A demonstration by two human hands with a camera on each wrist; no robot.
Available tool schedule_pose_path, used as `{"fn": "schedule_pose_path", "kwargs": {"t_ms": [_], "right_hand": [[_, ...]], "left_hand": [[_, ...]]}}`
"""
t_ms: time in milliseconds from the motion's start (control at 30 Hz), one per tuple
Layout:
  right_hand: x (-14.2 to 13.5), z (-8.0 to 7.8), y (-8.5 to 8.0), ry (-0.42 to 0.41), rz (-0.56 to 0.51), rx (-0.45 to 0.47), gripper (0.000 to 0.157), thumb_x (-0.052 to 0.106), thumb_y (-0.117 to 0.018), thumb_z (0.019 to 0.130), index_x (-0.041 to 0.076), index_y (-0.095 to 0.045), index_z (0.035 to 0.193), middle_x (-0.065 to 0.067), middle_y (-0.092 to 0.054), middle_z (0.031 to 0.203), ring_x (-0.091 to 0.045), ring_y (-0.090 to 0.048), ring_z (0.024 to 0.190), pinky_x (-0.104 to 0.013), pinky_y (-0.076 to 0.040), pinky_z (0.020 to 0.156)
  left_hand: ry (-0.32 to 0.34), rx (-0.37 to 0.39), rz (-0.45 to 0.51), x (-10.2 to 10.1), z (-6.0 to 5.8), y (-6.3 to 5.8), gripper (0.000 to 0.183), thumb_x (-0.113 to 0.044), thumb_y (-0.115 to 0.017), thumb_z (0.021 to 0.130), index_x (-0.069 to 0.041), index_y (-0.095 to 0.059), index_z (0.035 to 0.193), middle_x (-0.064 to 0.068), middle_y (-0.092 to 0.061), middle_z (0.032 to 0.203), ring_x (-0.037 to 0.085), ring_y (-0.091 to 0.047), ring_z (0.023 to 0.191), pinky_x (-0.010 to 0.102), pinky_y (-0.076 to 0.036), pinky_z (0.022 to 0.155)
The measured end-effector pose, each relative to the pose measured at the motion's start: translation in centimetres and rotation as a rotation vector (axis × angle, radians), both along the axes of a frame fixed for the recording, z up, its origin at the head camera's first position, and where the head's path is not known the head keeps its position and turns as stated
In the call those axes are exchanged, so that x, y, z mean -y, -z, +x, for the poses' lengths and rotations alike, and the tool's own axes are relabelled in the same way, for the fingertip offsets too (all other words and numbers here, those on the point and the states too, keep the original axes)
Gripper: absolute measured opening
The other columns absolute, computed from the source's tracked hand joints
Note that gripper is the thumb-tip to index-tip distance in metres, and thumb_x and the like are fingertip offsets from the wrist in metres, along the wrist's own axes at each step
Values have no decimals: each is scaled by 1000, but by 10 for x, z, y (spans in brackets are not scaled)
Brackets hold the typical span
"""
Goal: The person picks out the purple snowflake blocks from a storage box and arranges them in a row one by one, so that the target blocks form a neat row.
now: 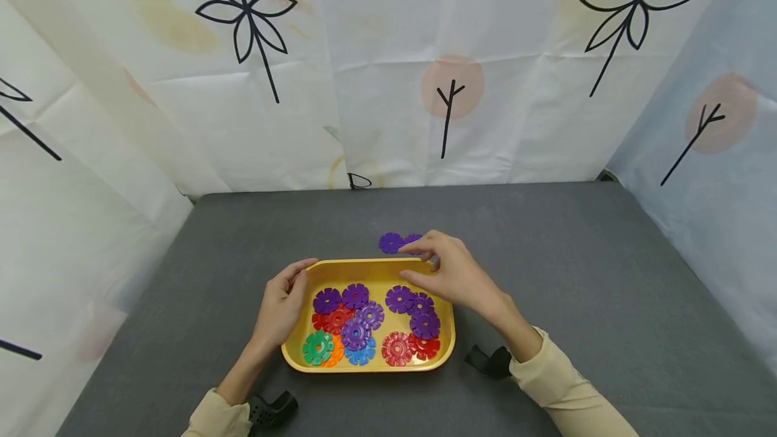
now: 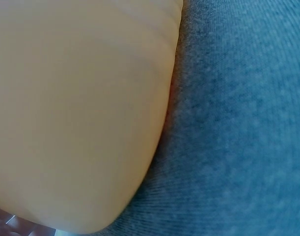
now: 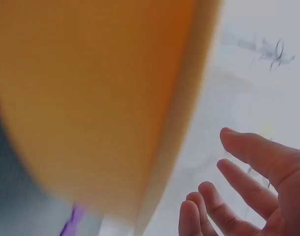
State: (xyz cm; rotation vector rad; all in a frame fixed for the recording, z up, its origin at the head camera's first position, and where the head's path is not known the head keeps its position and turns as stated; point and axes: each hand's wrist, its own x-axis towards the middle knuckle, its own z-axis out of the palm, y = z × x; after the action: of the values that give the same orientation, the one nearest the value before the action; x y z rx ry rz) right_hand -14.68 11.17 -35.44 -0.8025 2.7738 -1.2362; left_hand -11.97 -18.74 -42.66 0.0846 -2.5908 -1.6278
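White printed cloth [image 1: 376, 86] stands behind and to both sides of a grey table [image 1: 516, 235]. Yellow tray [image 1: 373, 274] is at the near middle of the table. Contents noted: flower-shaped discs [image 1: 355, 334] in two groups, the left one purple, red, green, orange and blue, the right one purple and red. Left hand [image 1: 280, 305] grips the tray's left side near the far corner. Right hand [image 1: 452, 272] is at the far right corner, thumb and fingers spread; contact with the rim cannot be told. Two loose discs [image 1: 391, 243], both purple, lie just beyond the far rim, one partly hidden by the right fingertips.
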Motion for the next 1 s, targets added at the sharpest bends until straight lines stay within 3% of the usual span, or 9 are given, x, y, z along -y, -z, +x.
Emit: {"fn": "schedule_pose_path", "kwargs": {"t_ms": [100, 167, 367, 467, 567, 700, 1000], "right_hand": [[15, 11, -1, -57, -9, 16, 34, 19, -82, 87, 8, -75, 119, -9, -70, 107, -26, -65, 100, -40, -59, 83], [26, 17, 2, -88, -6, 37, 35, 21, -82, 87, 10, -75, 119, -6, -70, 107, -23, -64, 99, -36, -58, 81], [55, 27, 18, -168, 54, 135, 40, 21, -83, 86, 8, -74, 123, -9, -70, 108, -23, -60, 90, -21, -46, 72], [66, 30, 25, -186, 102, 177, 43, 22, -84, 85, 8, -73, 125, -10, -70, 112, -21, -60, 91, -21, -47, 75], [74, 32, 30, -192, 166, 186, 46, 26, -86, 83, 9, -74, 125, -6, -69, 108, -14, -57, 91, -20, -47, 78], [80, 34, 38, -200, 244, 177, 49, 29, -88, 81, 11, -75, 124, 1, -63, 94, -6, -46, 79, -17, -39, 68], [86, 38, 49, -186, 333, 116, 52, 35, -91, 77, 13, -76, 122, 4, -53, 88, -7, -40, 78, -18, -32, 69]], "left_hand": [[-5, 0, -3, 0, -1, -1, 34, -21, -43, 111, -10, -60, 138, 20, -64, 105, 17, -54, 76, 19, -44, 61], [-6, 2, 0, -1, -1, -1, 34, -21, -43, 111, -10, -61, 138, 20, -63, 102, 17, -51, 74, 19, -44, 60], [3, -1, -3, 1, 0, 0, 36, -21, -42, 111, -8, -59, 140, 18, -67, 126, 23, -62, 97, 18, -50, 70], [4, -2, -4, 1, 0, 0, 35, -20, -42, 111, -8, -59, 140, 18, -67, 125, 23, -61, 95, 19, -50, 69], [9, -7, 3, 1, 0, 0, 35, -20, -42, 111, -8, -60, 139, 19, -67, 121, 22, -60, 90, 19, -49, 65], [12, -5, 10, 1, 0, 0, 36, -20, -41, 111, -7, -59, 139, 19, -67, 124, 22, -61, 91, 20, -49, 65], [3, -1, 8, 0, 0, 0, 36, -20, -41, 111, -8, -59, 140, 18, -67, 127, 25, -61, 100, 19, -50, 70]]}}
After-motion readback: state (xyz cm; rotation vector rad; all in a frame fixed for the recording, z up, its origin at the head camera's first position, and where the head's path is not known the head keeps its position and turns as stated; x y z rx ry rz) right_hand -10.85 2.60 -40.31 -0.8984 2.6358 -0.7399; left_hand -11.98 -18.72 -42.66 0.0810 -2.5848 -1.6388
